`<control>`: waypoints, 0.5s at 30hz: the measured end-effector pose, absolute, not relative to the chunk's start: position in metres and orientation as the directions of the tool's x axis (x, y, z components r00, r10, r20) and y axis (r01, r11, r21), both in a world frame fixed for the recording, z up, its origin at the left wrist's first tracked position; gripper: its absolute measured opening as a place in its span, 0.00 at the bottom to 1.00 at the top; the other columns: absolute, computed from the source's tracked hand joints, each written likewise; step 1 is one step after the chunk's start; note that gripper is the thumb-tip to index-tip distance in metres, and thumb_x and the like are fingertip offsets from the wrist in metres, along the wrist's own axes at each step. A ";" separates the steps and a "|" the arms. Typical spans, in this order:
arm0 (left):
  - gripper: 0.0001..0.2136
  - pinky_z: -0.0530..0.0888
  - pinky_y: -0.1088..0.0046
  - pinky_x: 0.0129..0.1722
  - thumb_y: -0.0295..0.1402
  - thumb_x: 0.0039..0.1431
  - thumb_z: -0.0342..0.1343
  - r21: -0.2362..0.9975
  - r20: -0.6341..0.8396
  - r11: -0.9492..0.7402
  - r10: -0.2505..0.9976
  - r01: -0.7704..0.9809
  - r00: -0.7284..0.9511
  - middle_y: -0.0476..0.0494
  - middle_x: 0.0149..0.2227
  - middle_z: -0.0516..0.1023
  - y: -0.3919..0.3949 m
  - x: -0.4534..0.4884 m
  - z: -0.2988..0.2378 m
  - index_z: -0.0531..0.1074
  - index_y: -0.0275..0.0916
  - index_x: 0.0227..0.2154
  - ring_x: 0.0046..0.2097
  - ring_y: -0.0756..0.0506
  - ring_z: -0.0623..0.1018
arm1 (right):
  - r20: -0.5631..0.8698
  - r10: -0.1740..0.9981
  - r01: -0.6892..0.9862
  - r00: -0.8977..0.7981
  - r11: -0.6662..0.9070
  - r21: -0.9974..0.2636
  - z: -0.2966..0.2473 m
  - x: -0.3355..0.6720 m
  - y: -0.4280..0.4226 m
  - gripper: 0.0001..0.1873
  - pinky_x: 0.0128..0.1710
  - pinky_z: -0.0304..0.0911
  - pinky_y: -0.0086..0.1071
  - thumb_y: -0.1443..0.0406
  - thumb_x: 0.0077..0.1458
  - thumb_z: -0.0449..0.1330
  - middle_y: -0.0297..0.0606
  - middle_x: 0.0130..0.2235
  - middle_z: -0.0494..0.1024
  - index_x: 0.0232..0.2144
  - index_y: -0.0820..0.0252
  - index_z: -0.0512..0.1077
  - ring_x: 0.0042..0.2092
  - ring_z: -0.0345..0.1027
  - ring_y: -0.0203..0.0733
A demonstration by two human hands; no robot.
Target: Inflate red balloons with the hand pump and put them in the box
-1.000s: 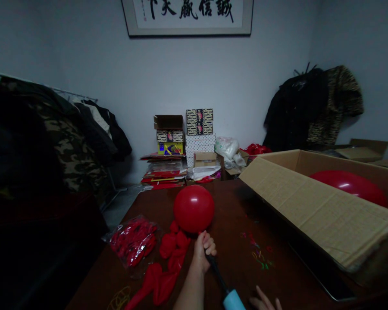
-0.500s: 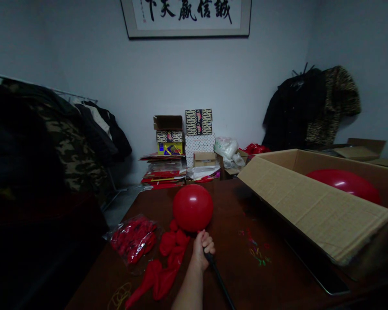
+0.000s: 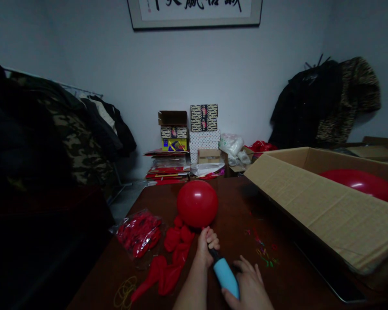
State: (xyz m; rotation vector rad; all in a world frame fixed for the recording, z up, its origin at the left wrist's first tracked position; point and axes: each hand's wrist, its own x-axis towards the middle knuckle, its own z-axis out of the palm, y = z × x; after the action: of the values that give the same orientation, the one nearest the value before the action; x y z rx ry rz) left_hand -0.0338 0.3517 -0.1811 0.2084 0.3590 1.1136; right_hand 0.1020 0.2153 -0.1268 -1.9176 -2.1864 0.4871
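Observation:
A round red balloon, inflated, rests at the middle of the table. My left hand is closed around the balloon's neck and the black front end of a hand balloon pump. The pump's light blue barrel slants down to the right. Beside that barrel is my right hand, fingers stretched apart, its thumb close to or touching the lower end. Limp red balloons lie left of my left forearm. A clear plastic bag of red balloons is farther left.
On the right stands an open cardboard box holding a large red balloon. A dark phone-like slab lies below it. Small coloured bands and yellow rubber bands are on the table. Stacked boxes stand behind.
My right hand and the pump's blue barrel have come into view at the bottom; before, only a long black rod showed there. My left hand keeps its grip. The view has shifted slightly.

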 end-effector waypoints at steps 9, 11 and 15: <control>0.22 0.45 0.80 0.15 0.36 0.52 0.57 0.377 -0.166 0.437 0.899 -0.817 0.405 0.60 0.12 0.47 0.354 -0.032 -0.185 0.47 0.41 0.17 0.13 0.57 0.47 | -0.092 0.992 0.937 -0.086 0.050 -0.345 -0.127 0.089 0.219 0.29 0.62 0.33 0.57 0.50 0.47 0.53 0.49 0.59 0.65 0.43 0.65 0.74 0.64 0.44 0.58; 0.22 0.45 0.80 0.16 0.36 0.53 0.56 0.389 -0.175 0.436 0.900 -0.812 0.399 0.60 0.12 0.46 0.353 -0.032 -0.185 0.46 0.41 0.17 0.12 0.57 0.47 | -0.070 0.995 0.942 -0.071 0.044 -0.333 -0.127 0.087 0.216 0.29 0.63 0.32 0.56 0.50 0.47 0.53 0.49 0.58 0.66 0.43 0.65 0.74 0.64 0.44 0.58; 0.23 0.44 0.80 0.15 0.37 0.54 0.55 0.410 -0.202 0.439 0.898 -0.800 0.390 0.60 0.12 0.45 0.352 -0.032 -0.184 0.45 0.41 0.16 0.12 0.57 0.47 | -0.049 0.995 0.945 -0.082 0.062 -0.322 -0.131 0.090 0.210 0.26 0.63 0.32 0.55 0.52 0.48 0.54 0.48 0.56 0.68 0.43 0.64 0.74 0.64 0.45 0.57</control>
State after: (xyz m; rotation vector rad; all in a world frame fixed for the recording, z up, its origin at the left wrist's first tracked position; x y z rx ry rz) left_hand -0.0315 0.3519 -0.1836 0.2627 0.4251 1.0949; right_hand 0.0902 0.2100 -0.1314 -1.9916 -2.1457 0.4046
